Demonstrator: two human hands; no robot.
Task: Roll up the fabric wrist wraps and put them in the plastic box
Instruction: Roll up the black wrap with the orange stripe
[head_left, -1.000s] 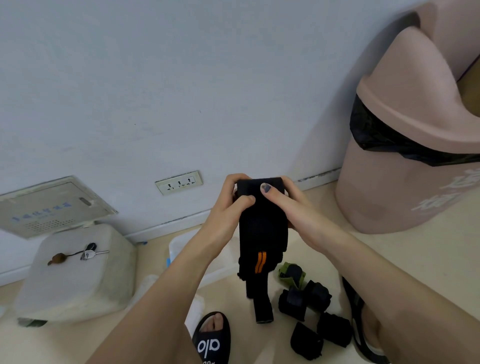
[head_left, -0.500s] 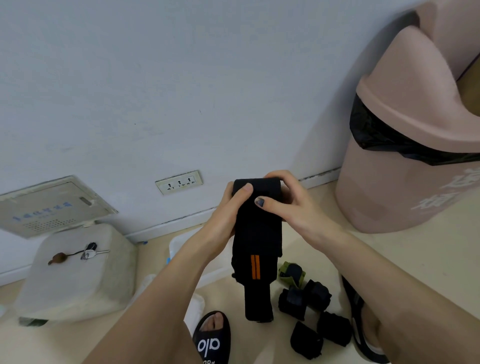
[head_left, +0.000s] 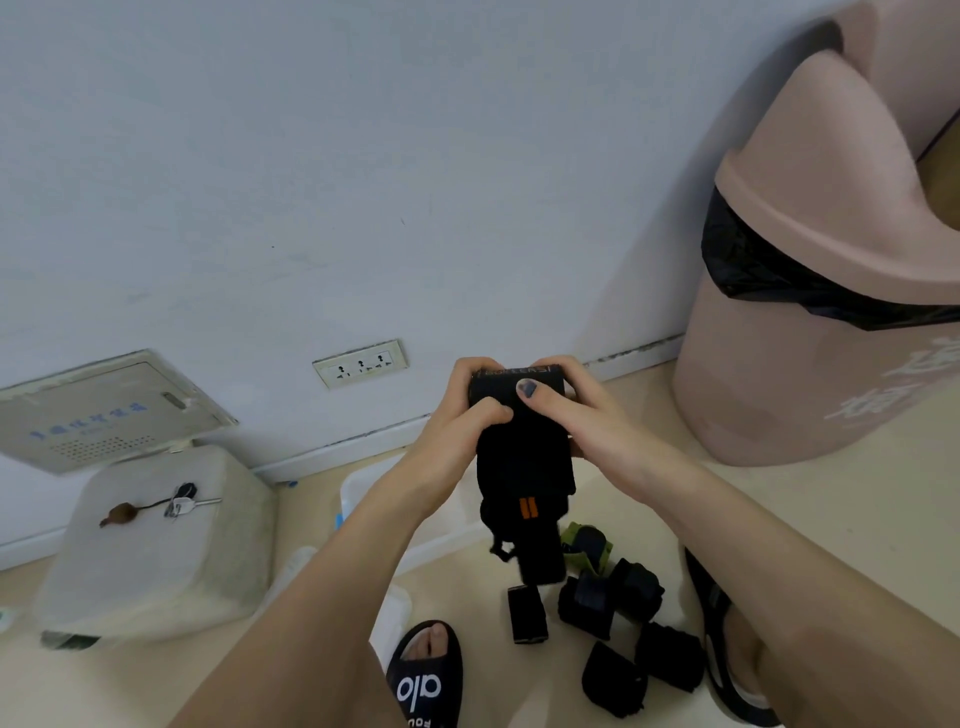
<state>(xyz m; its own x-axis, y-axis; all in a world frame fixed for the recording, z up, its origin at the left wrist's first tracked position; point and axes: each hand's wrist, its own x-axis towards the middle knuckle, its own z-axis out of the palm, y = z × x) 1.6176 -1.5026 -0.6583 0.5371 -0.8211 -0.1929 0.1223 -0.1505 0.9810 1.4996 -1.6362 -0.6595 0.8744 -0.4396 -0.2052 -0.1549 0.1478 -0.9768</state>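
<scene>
The left hand (head_left: 462, 415) and right hand (head_left: 582, 415), fingers curled, grip the rolled top of a black wrist wrap (head_left: 522, 467) held above the floor; rolling appears underway, the hanging tail requiring winding before transfer to the plastic box (head_left: 363, 486), lower left.

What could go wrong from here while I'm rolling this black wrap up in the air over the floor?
The black wrap's loose tail hangs free below both hands, left hand and right hand, so the roll may wind crooked or slacken if either grip slips. Dropped, it could land among the rolled wraps on the floor rather than in the plastic box, which your left arm partly hides.
</scene>
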